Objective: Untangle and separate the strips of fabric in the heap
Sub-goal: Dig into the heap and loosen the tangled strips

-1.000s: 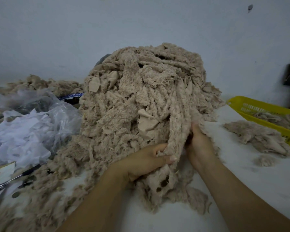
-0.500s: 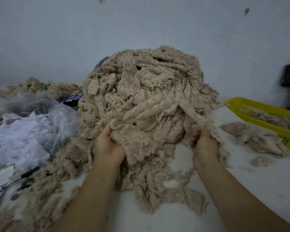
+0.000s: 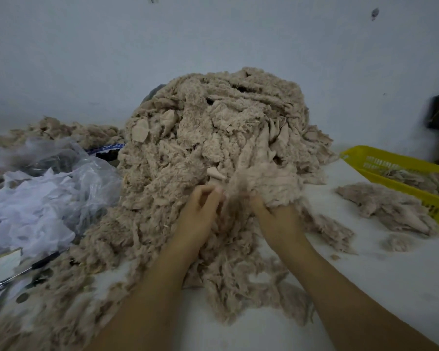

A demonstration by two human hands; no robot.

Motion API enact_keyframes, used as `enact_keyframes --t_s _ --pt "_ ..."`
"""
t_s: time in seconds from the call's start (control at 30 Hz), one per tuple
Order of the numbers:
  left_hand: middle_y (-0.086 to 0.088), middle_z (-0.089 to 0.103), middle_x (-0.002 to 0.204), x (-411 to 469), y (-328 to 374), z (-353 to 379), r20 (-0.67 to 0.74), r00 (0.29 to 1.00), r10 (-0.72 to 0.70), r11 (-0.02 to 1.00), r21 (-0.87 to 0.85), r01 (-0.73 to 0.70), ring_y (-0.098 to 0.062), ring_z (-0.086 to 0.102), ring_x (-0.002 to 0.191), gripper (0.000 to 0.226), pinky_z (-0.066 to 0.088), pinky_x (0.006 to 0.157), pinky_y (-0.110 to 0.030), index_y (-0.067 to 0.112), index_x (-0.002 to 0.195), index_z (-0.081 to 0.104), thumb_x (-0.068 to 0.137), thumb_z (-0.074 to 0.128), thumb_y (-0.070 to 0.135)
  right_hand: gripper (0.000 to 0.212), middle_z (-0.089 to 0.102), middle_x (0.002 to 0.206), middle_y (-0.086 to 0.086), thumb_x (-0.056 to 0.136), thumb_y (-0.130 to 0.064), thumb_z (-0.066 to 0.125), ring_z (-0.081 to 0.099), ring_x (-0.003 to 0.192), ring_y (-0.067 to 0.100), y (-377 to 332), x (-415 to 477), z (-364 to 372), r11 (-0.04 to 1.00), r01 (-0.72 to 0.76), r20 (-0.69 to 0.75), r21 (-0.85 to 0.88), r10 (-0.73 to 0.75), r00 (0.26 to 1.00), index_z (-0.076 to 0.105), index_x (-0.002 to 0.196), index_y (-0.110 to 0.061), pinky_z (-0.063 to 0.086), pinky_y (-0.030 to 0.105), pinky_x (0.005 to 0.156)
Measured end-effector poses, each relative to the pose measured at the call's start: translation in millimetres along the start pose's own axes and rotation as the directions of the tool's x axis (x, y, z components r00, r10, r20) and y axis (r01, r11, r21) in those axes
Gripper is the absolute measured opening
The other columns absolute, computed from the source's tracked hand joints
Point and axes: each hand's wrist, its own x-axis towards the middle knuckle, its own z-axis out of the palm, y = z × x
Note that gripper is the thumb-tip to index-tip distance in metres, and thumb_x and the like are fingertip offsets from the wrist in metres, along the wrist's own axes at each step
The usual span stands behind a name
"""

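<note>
The left hand [image 3: 199,209] pinches and the right hand [image 3: 274,219] grips fabric strips [image 3: 271,178], fingertips buried in the heap [image 3: 188,138]; white tabletop [image 3: 378,287], pale wall [image 3: 213,34].

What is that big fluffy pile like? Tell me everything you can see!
The pile is a tall, messy mound of beige, fuzzy cloth strips with frayed edges, all tangled together; a few smooth flat scraps show. It sits on a white table and spills toward the front. At its front, the left hand and the right hand each grip some strips.
</note>
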Motion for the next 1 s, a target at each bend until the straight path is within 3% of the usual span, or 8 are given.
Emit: enact_keyframes --t_s 0.07,0.17,0.3,0.43,0.63,0.73,0.83,1.0 --pt "0.005 0.075 0.086 -1.4 0.0 -2.0 0.057 0.997 -0.044 0.999 -0.028 0.045 -0.015 0.071 0.075 0.044 0.055 0.067 -0.036 0.042 0.101 0.071 0.093 0.04 0.071 0.027 0.053 0.063 -0.016 0.097 -0.012 0.053 0.05 0.058 -0.002 -10.9 -2.6 3.2 0.996 0.084 0.107 -0.03 -0.08 0.991 0.057 0.071 -0.02 0.045 0.024 0.055" --pt "0.003 0.077 0.1 -2.0 4.3 -5.2 0.182 0.976 -0.119 0.965 -0.211 0.157 -0.013 0.073 0.095 0.057 0.056 0.083 -0.034 0.033 0.102 0.078 0.088 0.042 0.075 0.037 0.055 0.058 -0.027 0.088 -0.018 0.052 0.053 0.057 -0.006 -25.6 -11.6 12.7 0.988 0.149 0.384 -0.039 -0.123 0.915 0.046 0.057 -0.038 0.034 0.008 0.052" --pt "0.0 0.077 0.103 -2.7 8.3 -6.8 0.262 0.944 -0.199 0.941 -0.219 0.259 -0.014 0.073 0.093 0.027 0.059 0.075 -0.026 0.029 0.098 0.078 0.089 0.063 0.05 0.044 0.041 0.046 -0.01 0.09 -0.02 0.057 0.043 0.045 0.008 -21.3 -21.0 20.6 0.961 0.228 0.593 -0.156 -0.094 0.8 0.037 0.052 -0.028 0.028 0.017 0.045" --pt "0.011 0.072 0.101 -3.0 11.5 -5.9 0.275 0.947 -0.165 0.969 -0.134 0.208 0.005 0.07 0.081 0.022 0.053 0.062 -0.011 0.028 0.109 0.07 0.091 0.067 0.041 0.038 0.04 0.044 -0.008 0.085 -0.033 0.05 0.044 0.045 0.008 -27.1 -28.4 28.8 0.936 0.31 0.663 -0.165 -0.127 0.738 0.035 0.05 -0.029 0.025 0.019 0.045" --pt "-0.004 0.071 0.08 2.1 6.5 -5.5 0.246 0.935 -0.255 0.858 -0.388 0.336 -0.017 0.066 0.069 0.023 0.054 0.07 -0.033 0.014 0.097 0.072 0.101 0.055 0.03 0.039 0.043 0.048 -0.002 0.082 -0.048 0.045 0.04 0.045 0.013 -23.5 -27.7 30.6 0.965 0.226 0.582 -0.131 -0.11 0.806 0.041 0.053 -0.022 0.035 0.035 0.046" --pt "-0.003 0.071 0.079 5.2 4.2 -5.6 0.162 0.965 -0.204 0.843 -0.473 0.257 -0.016 0.066 0.065 0.033 0.054 0.064 -0.028 0.02 0.085 0.074 0.104 0.049 0.029 0.046 0.043 0.045 -0.009 0.086 -0.057 0.04 0.039 0.042 0.01 -18.9 -27.9 26.3 0.981 0.178 0.539 -0.075 -0.11 0.835 0.042 0.048 -0.031 0.028 0.019 0.044" --pt "0.004 0.074 0.086 4.0 -1.7 -3.7 0.003 1.0 -0.01 0.996 -0.086 0.011 -0.007 0.069 0.079 0.029 0.056 0.07 -0.022 0.032 0.086 0.072 0.104 0.05 0.035 0.066 0.032 0.039 -0.006 0.085 -0.072 0.034 0.032 0.038 0.013 -15.3 -23.9 21.8 0.983 0.14 0.46 -0.117 -0.072 0.885 0.029 0.042 -0.023 0.024 0.022 0.046" --pt "0.002 0.06 0.074 9.3 -3.4 -3.2 -0.198 0.93 0.309 0.917 0.321 -0.237 -0.011 0.054 0.068 0.028 0.041 0.058 -0.016 0.015 0.082 0.062 0.104 0.049 0.026 0.057 0.028 0.046 -0.01 0.091 -0.074 0.028 0.03 0.043 0.008 -21.9 -16.9 14.7 0.977 0.21 0.222 -0.016 -0.202 0.954 0.023 0.05 -0.034 0.024 0.022 0.047"
